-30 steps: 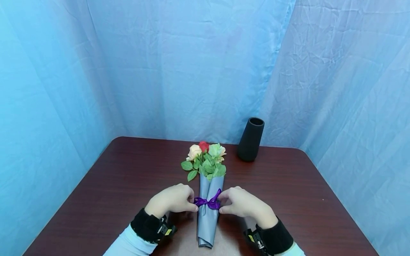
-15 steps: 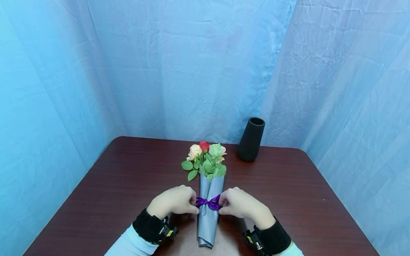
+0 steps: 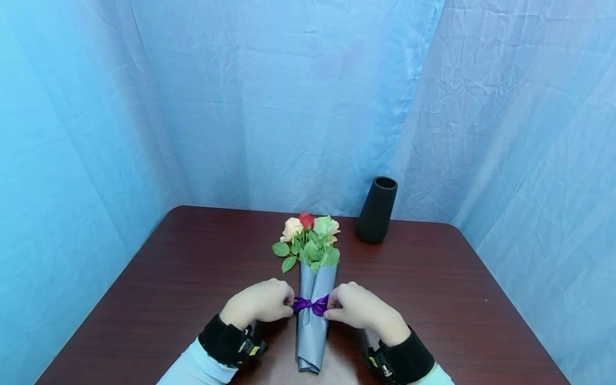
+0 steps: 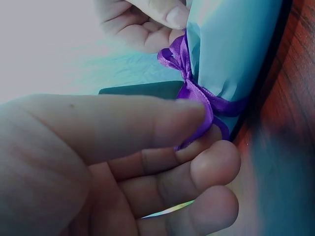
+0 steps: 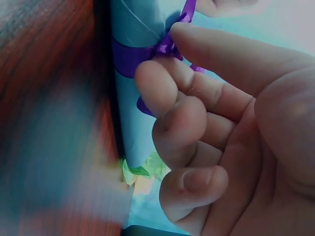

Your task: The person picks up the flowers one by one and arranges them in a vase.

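Observation:
A bouquet wrapped in blue-grey paper lies on the table, blooms pointing away from me. Out of the paper's far end come a cream rose, a red rose, a pale green rose and green leaves. Round the middle of the wrap runs a purple ribbon, knotted in a bow. My left hand pinches the bow's left side between thumb and fingers. On the opposite side my right hand pinches the right part, thumb close to the knot in the right wrist view.
Behind the bouquet, to the right, a black vase stands upright near the back edge of the dark wooden table. Blue cloth curtains hang around the table's back and sides. Both wrists wear black straps.
The ribbon part that stuck up by my right fingers is now drawn down into that hand's pinch. My right hand has shifted slightly left; the bouquet and vase stay put.

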`<act>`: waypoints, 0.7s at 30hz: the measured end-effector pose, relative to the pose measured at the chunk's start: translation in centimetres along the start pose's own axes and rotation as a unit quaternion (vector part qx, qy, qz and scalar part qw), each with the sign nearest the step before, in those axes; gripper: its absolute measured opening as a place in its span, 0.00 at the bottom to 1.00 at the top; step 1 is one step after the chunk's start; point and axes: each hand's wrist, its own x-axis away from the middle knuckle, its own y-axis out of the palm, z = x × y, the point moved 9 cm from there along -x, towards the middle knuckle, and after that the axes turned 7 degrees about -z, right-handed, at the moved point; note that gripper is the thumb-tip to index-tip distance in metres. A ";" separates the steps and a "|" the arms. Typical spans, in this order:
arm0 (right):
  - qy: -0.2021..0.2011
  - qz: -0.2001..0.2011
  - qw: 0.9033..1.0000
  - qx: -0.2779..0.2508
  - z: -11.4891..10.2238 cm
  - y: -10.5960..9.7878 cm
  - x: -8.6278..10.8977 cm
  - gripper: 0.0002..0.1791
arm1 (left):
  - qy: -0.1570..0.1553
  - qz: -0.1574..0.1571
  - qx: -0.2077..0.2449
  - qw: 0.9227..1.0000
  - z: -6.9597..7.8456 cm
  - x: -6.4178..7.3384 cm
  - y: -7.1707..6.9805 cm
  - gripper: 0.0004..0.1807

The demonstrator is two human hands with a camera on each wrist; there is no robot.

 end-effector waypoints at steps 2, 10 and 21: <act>-0.006 -0.001 1.000 0.000 -0.1 0.0 0.0 0.11 | 0.002 0.003 0.001 1.000 0.0 0.0 -0.1 0.16; -0.027 0.006 1.000 -0.004 0.0 -0.5 0.2 0.10 | 0.008 0.029 0.012 0.999 -0.2 0.1 -0.9 0.11; -0.059 0.055 0.996 -0.029 -0.8 -1.8 0.3 0.09 | 0.050 0.091 0.021 0.994 0.5 0.0 -2.4 0.10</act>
